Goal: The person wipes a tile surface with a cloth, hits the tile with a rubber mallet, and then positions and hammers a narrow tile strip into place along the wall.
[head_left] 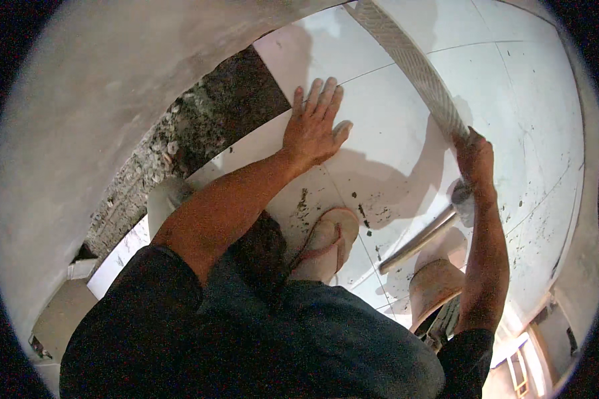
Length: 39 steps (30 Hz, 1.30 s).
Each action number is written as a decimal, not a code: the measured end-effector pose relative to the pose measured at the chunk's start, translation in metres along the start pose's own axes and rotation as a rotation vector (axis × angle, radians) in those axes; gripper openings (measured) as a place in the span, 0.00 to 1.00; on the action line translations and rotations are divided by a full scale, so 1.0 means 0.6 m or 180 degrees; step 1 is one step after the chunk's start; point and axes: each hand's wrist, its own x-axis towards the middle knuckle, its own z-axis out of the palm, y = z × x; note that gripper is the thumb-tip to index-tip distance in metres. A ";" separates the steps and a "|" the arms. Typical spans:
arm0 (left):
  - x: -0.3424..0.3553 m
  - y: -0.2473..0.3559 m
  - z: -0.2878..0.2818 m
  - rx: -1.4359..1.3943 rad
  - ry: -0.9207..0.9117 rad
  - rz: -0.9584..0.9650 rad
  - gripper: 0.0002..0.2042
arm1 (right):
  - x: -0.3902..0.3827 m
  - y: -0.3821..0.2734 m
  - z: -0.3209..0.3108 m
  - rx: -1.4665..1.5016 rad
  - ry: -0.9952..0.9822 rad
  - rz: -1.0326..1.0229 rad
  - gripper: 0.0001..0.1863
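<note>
My left hand point(316, 130) lies flat with fingers spread on a large white floor tile point(379, 120), close to the tile's corner beside a bare strip of floor. My right hand point(474, 159) is wrapped round the near end of a long, grey, ridged straightedge point(416, 66), which stretches away across the tiles to the upper edge of the view. Just below that hand rests a mallet; its wooden handle point(419, 241) lies on the tiles, and my right forearm partly hides its head.
Dark, rough mortar and rubble point(226, 110) fill the untiled strip along the left wall point(120, 86). My sandalled foot point(329, 236) stands on the tiles among dark crumbs. A bucket point(436, 286) with tools sits near my right forearm. A flat tan piece point(63, 312) lies at lower left.
</note>
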 end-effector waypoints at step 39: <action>0.320 -0.134 -0.149 -0.0569 -0.0687 0.2552 0.08 | -0.468 -0.182 0.170 0.1525 0.0123 0.2768 0.35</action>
